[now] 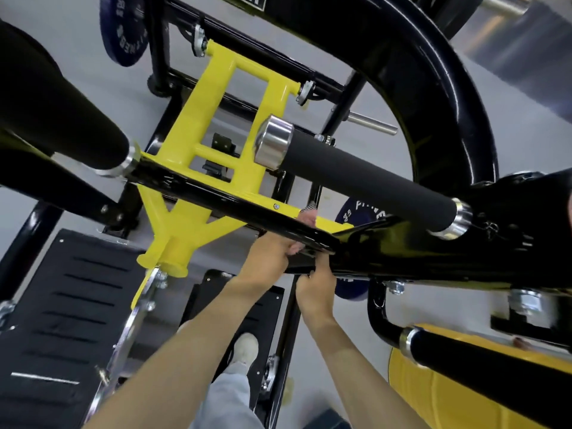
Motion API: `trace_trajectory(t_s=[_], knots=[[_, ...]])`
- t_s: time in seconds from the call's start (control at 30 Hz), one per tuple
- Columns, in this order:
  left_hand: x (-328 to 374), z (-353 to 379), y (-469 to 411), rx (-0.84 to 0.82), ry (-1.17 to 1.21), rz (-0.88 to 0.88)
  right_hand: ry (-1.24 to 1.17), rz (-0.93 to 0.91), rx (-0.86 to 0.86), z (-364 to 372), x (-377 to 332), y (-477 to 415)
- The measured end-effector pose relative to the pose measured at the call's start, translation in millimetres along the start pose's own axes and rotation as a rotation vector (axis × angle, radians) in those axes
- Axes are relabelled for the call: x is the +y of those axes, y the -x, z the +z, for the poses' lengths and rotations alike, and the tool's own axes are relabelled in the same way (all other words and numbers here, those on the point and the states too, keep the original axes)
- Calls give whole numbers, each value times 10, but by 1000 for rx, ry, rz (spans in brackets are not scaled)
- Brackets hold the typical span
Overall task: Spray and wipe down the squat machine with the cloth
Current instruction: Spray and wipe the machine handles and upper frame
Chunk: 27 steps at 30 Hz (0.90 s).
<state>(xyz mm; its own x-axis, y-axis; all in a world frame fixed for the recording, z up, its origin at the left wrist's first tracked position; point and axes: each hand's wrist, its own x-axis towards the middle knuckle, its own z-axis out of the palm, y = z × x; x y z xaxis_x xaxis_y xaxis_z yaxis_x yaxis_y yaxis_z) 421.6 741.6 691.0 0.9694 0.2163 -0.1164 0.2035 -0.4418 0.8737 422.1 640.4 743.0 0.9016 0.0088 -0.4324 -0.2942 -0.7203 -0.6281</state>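
Down at floor level, the person's pale shoe (246, 348) stands on a black footplate (269, 311), with a grey trouser leg (230, 397) nearer the camera. A bigger slotted black plate (77, 305) sits to the left. Both bare forearms reach up into the squat machine (402, 249).

Left hand (267, 258) grips the glossy black crossbar (216, 199), fingers (308, 216) hooked over its far edge with the tips showing above. Right hand (315, 289) is just beside it, fingers curled up and clenched on the bar's underside where it meets the thick black arm. A small grey textured bit (309, 209) sits by the left fingertips; cannot tell if it is the cloth.

Yellow pad (464, 394) low right. Behind the crossbar is the yellow frame (223, 97). A foam-covered handle (365, 178) with chrome caps crosses above it. One blue weight plate (365, 212) sits behind the bar, another (122, 29) far top left. Grey floor (526, 103) lies beyond.
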Motion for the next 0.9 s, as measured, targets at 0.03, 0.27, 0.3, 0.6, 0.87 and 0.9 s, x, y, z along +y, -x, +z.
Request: trace_trajectory(t_s=[0.03,0.27,0.3,0.6,0.87,0.9], knots=[[0,-11,92,23,-101,43,-26,-6,5,-3,-2,12],[-53,368,563,268,842,-573,-98,-16,-52,23,11,72],[-61,411,510,223,1045,-737,-92,12,-40,43,39,76],[258,274,261,-113,1524,-971,-110,-29,-16,104,247,346],[403,-383,702,-141,1184,-804,-443,137,-117,104,-122,896],[459,-538,816,-148,1106,-798,-456,176,-140,65,-226,981]])
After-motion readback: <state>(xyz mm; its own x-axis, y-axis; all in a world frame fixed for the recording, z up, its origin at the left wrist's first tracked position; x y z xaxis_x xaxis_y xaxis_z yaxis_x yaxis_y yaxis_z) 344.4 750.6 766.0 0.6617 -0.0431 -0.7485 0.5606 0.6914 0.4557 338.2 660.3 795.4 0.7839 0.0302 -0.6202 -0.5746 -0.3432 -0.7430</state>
